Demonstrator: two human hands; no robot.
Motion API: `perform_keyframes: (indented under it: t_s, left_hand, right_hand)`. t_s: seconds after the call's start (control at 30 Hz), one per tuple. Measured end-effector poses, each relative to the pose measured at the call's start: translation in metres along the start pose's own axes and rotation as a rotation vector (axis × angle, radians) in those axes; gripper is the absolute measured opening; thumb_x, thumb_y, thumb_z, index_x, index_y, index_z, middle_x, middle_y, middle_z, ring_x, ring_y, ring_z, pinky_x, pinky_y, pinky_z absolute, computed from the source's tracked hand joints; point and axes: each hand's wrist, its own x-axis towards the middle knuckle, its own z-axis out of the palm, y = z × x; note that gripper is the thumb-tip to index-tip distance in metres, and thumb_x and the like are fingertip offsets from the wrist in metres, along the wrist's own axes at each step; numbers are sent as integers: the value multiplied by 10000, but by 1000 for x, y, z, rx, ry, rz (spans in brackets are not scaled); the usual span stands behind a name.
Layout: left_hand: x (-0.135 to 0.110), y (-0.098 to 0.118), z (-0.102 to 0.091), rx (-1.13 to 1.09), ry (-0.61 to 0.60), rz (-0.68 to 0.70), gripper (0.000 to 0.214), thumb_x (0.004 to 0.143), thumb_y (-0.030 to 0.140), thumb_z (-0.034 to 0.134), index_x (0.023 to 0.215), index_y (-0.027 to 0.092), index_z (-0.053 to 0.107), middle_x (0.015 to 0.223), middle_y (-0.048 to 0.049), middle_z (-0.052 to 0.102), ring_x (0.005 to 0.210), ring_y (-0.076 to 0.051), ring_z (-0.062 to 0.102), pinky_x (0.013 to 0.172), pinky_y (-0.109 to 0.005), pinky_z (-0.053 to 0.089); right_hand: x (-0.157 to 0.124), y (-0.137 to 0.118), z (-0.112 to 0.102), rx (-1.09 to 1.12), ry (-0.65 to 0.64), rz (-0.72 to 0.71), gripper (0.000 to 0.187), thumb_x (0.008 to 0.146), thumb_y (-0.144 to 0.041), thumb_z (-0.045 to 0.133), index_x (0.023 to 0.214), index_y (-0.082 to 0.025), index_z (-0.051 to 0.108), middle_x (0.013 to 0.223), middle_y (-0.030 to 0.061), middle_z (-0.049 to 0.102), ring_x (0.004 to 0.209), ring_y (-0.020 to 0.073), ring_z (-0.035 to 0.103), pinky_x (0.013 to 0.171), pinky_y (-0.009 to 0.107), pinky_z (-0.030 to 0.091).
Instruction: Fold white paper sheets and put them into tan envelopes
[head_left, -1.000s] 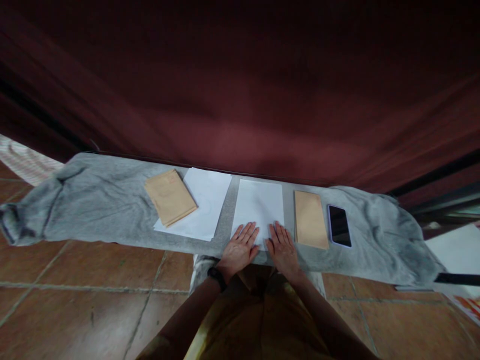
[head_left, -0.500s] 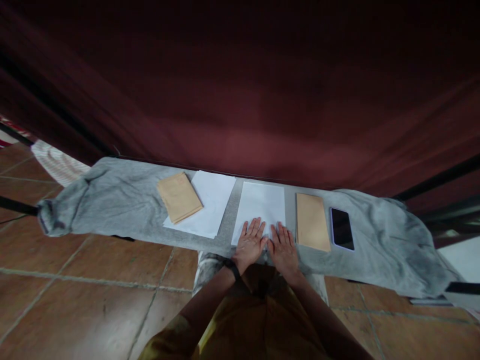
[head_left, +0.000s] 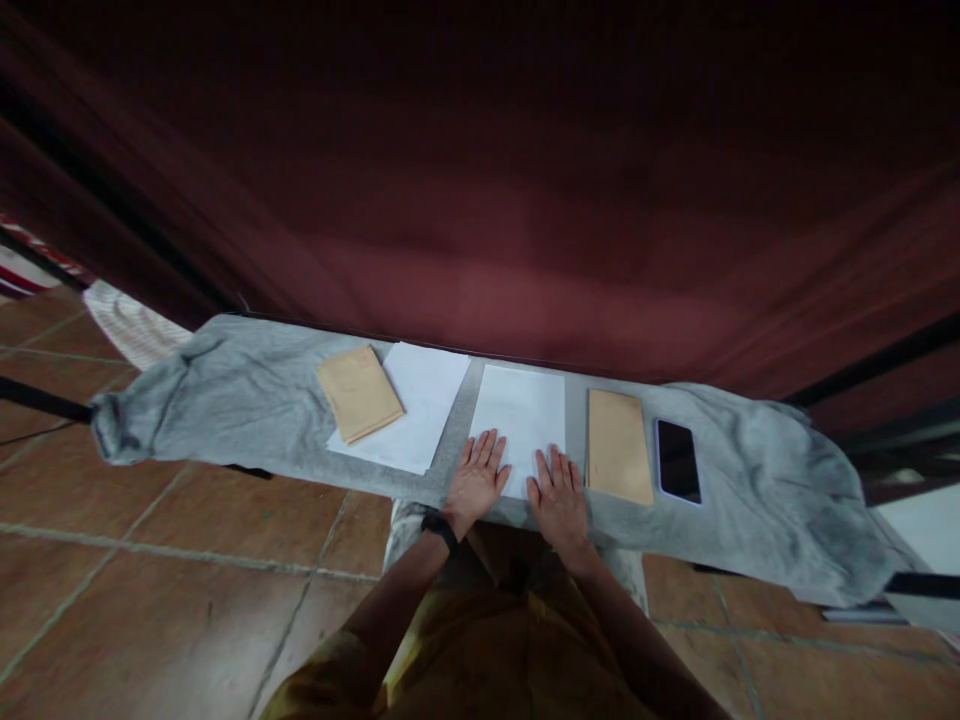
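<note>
My left hand [head_left: 475,476] and my right hand [head_left: 557,495] lie flat, fingers spread, on the near end of a white sheet of paper [head_left: 521,410]. The sheet rests on a grey cloth [head_left: 225,400] that covers a low narrow bench. A black band is on my left wrist. Just right of my right hand lies a tan envelope [head_left: 618,444]. Left of my left hand, a second white sheet [head_left: 420,410] carries another tan envelope [head_left: 358,392] turned at an angle.
A dark phone [head_left: 677,459] lies screen up to the right of the tan envelope. A dark red curtain [head_left: 480,180] hangs right behind the bench. Brown floor tiles [head_left: 150,590] spread to the left and in front.
My hands have slid slightly apart on the sheet and stay flat. The view has shifted a little, with nothing else moved.
</note>
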Motion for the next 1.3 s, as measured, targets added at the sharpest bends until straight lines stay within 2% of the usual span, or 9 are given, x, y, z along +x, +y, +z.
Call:
perform_keyframes:
  t_s: [0.3, 0.53, 0.77, 0.97, 1.1, 1.3]
  left_hand:
    - [-3, 8, -13, 37, -51, 22, 570, 1018, 377, 382, 1535, 137, 391, 1610, -138, 383, 1502, -260, 341, 1250, -480, 235]
    - [-4, 13, -9, 54, -51, 27, 599, 1011, 347, 347, 1569, 133, 303, 1598, -168, 391, 1490, -285, 361, 1225, -536, 252]
    - [-3, 13, -7, 65, -78, 36, 590, 1010, 342, 369, 1549, 106, 322, 1590, -196, 393, 1479, -291, 381, 1206, -514, 291]
    - [-4, 16, -9, 62, -82, 38, 604, 1015, 321, 343, 1579, 118, 268, 1593, -178, 393, 1483, -272, 375, 1220, -507, 276]
    - [-4, 18, -12, 38, -86, 59, 591, 1016, 299, 350, 1575, 116, 295, 1584, -158, 416, 1479, -252, 384, 1239, -469, 259]
    - [-3, 19, -15, 32, -93, 75, 546, 1024, 290, 326, 1538, 109, 365, 1572, -155, 439, 1471, -252, 399, 1220, -476, 296]
  right_hand:
    - [-2, 1, 3, 31, 24, 6, 526, 1013, -306, 442, 1511, -138, 461, 1616, 179, 359, 1472, 332, 353, 1183, 543, 275]
    - [-3, 1, 5, 41, 29, 8, 543, 1014, -306, 414, 1531, -142, 431, 1618, 187, 350, 1460, 333, 372, 1181, 560, 271]
    - [-1, 2, 3, 27, -15, 1, 543, 1019, -323, 404, 1529, -137, 436, 1622, 196, 338, 1458, 340, 371, 1172, 558, 287]
    - [-2, 2, 4, -7, -20, -1, 542, 1029, -337, 403, 1536, -145, 422, 1630, 188, 327, 1461, 335, 363, 1174, 549, 285]
    - [-3, 3, 7, -27, -11, -9, 537, 1035, -336, 380, 1536, -149, 423, 1628, 184, 333, 1462, 334, 361, 1167, 544, 291]
    - [-2, 3, 5, -36, -27, -21, 532, 1033, -335, 385, 1523, -135, 443, 1618, 199, 347, 1443, 343, 389, 1159, 548, 283]
